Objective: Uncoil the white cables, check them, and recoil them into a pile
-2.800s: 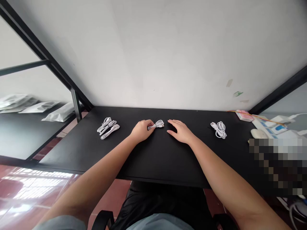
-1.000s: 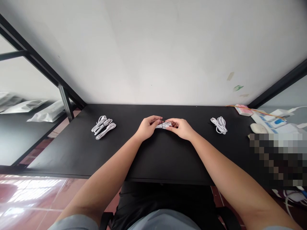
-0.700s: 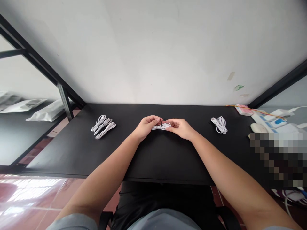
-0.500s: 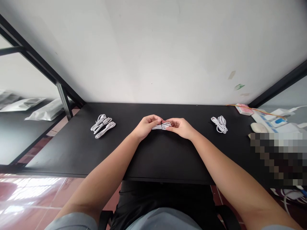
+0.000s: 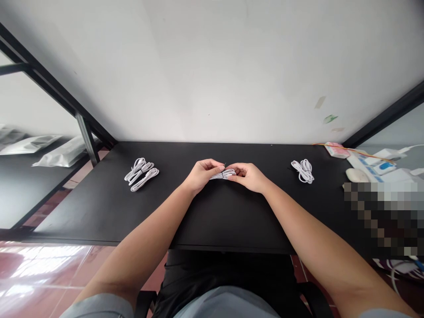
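Observation:
A small coiled white cable point(image 5: 222, 175) is held just above the black table point(image 5: 212, 212), near its middle. My left hand point(image 5: 202, 174) pinches the cable's left end with curled fingers. My right hand point(image 5: 249, 176) pinches its right end, fingertips meeting those of the left hand. A thin dark tie shows at the top of the bundle between the fingertips. Two or three bundled white cables point(image 5: 141, 172) lie side by side on the table's left. A looser coiled white cable point(image 5: 302, 171) lies on the right.
A white wall rises behind the table. Black frame posts point(image 5: 86, 138) stand at the left. Silver bags point(image 5: 66, 154) lie on a neighbouring table to the left. At the right are a pink pack point(image 5: 336, 150), a white mouse point(image 5: 356, 176) and white-and-blue boxes point(image 5: 380, 168).
Earlier my left hand alone held the cable on the table while my right hand lay flat beside it. My right hand then closed on the cable's other end; both have barely moved since.

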Demonstrator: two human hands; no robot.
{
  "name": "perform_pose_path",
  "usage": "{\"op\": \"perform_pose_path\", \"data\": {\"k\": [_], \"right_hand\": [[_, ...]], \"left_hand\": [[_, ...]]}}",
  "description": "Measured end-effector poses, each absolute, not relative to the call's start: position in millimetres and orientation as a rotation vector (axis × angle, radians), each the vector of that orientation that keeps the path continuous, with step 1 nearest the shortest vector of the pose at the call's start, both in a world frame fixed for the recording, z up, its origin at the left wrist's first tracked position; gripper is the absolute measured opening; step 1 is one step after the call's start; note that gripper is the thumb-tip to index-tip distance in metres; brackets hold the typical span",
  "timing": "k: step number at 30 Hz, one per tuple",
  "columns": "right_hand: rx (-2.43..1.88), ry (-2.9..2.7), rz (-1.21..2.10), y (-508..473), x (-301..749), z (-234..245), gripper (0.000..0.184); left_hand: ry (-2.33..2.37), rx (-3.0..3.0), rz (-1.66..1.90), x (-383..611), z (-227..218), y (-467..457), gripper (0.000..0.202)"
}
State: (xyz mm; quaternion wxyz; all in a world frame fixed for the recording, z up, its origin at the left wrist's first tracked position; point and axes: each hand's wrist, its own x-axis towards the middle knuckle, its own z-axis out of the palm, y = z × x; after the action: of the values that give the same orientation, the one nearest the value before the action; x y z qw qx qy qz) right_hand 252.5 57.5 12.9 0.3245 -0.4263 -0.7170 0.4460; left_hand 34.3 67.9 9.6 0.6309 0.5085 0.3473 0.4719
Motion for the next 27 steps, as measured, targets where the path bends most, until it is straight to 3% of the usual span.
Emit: {"op": "perform_pose_path", "data": {"k": [8,16,27], "right_hand": [[-1.165,-2.006,0.874,51.6,249.6,19.8,0.026],[-1.157,-2.036,0.763,49.9,248.4,23.4,0.022],[-1.201,-1.984,0.763,51.8,249.5,20.2,0.025]], "left_hand": [[0.920,1.256,1.077,36.9,16.0,64.7,0.044],[1.094,1.422,1.150,39.2,11.1,67.3,0.029],[1.173,1.461,1.189,37.1,10.6,66.6,0.026]]}}
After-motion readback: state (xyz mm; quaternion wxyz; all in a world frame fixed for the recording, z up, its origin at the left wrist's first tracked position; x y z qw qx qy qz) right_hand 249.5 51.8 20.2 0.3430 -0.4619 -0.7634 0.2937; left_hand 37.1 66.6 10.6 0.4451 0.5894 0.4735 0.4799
